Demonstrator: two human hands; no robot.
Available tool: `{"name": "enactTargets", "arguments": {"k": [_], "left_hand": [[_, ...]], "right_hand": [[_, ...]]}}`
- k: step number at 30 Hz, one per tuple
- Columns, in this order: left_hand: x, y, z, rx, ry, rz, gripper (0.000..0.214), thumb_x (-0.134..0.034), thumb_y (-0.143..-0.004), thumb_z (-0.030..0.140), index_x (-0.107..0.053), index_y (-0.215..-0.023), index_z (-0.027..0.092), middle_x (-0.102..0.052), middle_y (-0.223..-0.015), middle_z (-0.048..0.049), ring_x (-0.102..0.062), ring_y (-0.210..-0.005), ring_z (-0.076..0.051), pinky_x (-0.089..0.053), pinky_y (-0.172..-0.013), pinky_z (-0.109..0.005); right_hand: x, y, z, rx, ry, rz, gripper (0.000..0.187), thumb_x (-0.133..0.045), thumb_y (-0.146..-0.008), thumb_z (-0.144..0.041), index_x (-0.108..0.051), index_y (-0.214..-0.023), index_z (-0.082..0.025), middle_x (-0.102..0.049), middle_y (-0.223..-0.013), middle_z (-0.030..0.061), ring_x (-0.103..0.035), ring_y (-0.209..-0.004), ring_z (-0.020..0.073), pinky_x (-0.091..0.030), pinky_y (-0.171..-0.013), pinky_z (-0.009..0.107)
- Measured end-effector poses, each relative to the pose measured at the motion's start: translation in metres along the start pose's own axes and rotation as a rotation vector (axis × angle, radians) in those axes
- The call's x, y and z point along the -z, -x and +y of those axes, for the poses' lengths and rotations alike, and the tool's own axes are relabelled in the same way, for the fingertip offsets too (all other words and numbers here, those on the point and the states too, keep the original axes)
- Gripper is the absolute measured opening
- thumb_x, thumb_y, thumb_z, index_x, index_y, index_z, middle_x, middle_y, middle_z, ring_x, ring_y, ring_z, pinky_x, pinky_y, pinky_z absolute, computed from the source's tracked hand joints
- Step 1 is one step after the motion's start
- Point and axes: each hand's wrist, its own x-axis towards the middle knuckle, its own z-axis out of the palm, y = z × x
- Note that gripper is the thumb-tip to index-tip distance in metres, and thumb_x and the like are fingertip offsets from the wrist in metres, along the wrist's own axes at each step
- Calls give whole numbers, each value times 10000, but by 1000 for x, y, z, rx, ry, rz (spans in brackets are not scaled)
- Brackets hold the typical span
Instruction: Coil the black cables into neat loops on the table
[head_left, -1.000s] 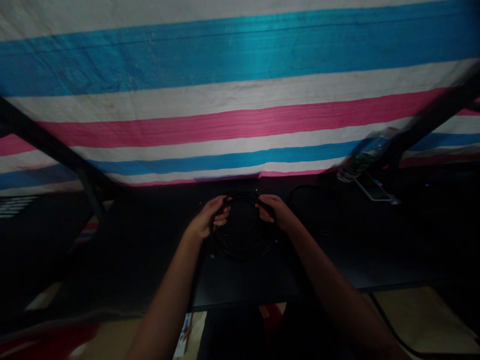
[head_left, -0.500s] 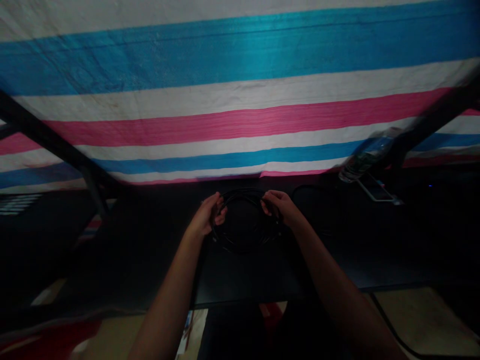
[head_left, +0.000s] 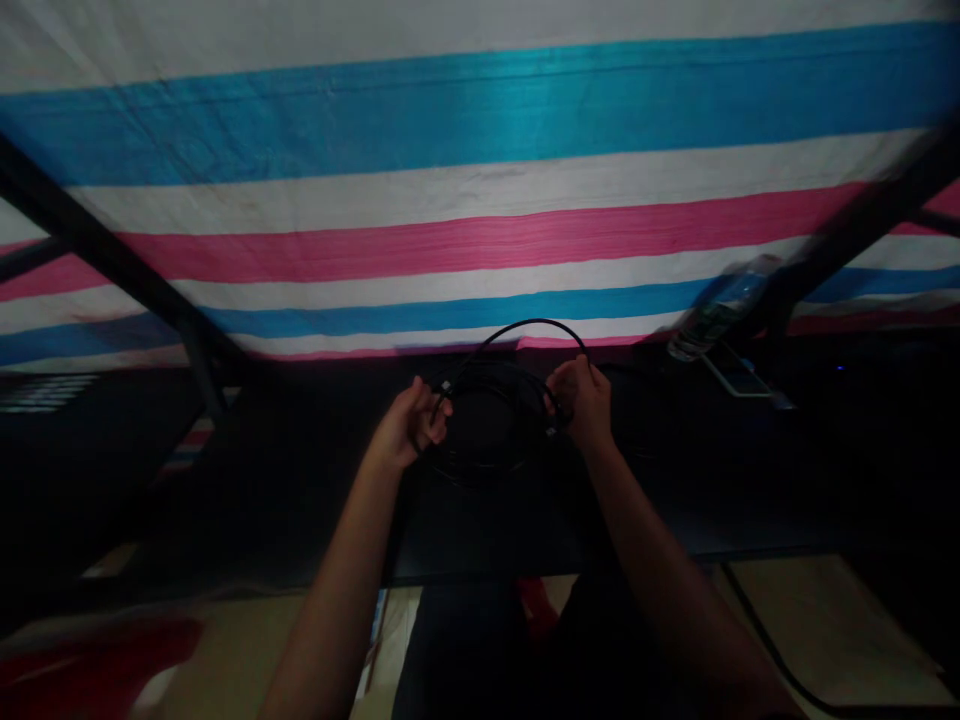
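A coiled black cable (head_left: 536,322) hangs between my two hands, just over the dark tabletop (head_left: 480,545). My left hand (head_left: 412,425) grips the left side of the coil, its fingers curled round the strands. A small metallic connector (head_left: 446,386) shows by those fingertips. On the other side, my right hand (head_left: 583,400) is closed on the cable, and one strand arches up from it and over to the left. Another light connector end (head_left: 551,432) sits just below the right fingers. The lower strands are hard to make out against the dark table.
A clear plastic bottle (head_left: 720,312) leans at the back right, with a phone-like device (head_left: 736,372) beside it. Black metal bars (head_left: 112,250) slant up at both sides before a striped sheet (head_left: 480,240). A keyboard-like object (head_left: 49,392) lies far left.
One strand of the cable has lifted into a high arch above the coil. My right hand has shifted slightly right and turned more upright; the left hand stays nearly in place.
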Motion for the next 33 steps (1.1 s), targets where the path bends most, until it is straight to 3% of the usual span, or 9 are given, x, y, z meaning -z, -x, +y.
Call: {"name": "enactTargets", "arguments": {"k": [6,11,14,19,22,25,27,29,33], "left_hand": [[-25,55,-15,-124,216,167,556,-686,-865,489,-303,-593,192,-492,-529,49,-337,-341,-31,-303,-393,-176],[-28,81,-9,-285,289,499,478,-621,-901,518,-369,-645,203,-656,-667,-24,-630,-551,-135,-496,-543,-234],[-20,98,8,-367,304,669,436,-548,-952,508,-407,-678,200,-697,-716,-48,-699,-674,-175,-544,-620,-268],[15,133,42,-514,381,553,463,-435,-1026,355,-295,-616,192,-302,-434,88,-275,-315,-62,-240,-349,-191],[40,146,58,-551,440,537,428,-394,-1001,302,-229,-618,204,-218,-448,81,-220,-323,-71,-198,-333,-216],[57,149,71,-645,566,587,367,-418,-931,271,-196,-645,211,-155,-482,89,-200,-328,-65,-194,-332,-204],[60,146,78,-701,667,616,324,-435,-893,258,-211,-665,212,-142,-510,97,-192,-328,-53,-182,-327,-187],[56,140,84,-743,770,626,278,-444,-876,252,-244,-688,209,-145,-527,103,-184,-324,-42,-168,-319,-168],[35,128,90,-783,936,550,251,-395,-944,289,-295,-730,205,-148,-518,111,-193,-308,-40,-167,-319,-135]], "right_hand": [[27,51,-20,14,-180,191,446,-680,-815,-639,-591,-741,-208,-615,-618,0,-649,-577,162,-552,-572,319],[59,76,-53,44,-346,318,455,-633,-898,-572,-541,-660,-195,-302,-466,-96,-270,-372,53,-288,-384,215],[83,85,-77,56,-380,394,482,-549,-963,-547,-495,-635,-199,-248,-471,-92,-177,-374,63,-196,-364,235],[144,93,-104,200,-297,523,553,-444,-1011,-522,-460,-554,-211,-204,-438,-61,-127,-348,73,-57,-366,313],[185,95,-106,264,-326,586,522,-406,-1010,-415,-533,-550,-203,-185,-426,-51,-146,-320,55,-1,-373,306],[213,98,-105,272,-623,752,310,-499,-907,-266,-616,-629,-196,-251,-450,-44,-204,-313,28,-49,-335,244],[220,101,-108,226,-877,855,130,-565,-845,-202,-676,-777,-207,-341,-461,-27,-264,-321,36,-138,-301,221],[217,105,-115,177,-1071,869,186,-606,-817,-155,-697,-965,-221,-424,-472,-9,-322,-334,56,-231,-281,227],[200,112,-135,192,-1079,630,216,-668,-867,-149,-700,-1060,-242,-481,-489,-6,-376,-344,42,-284,-282,221]]}}
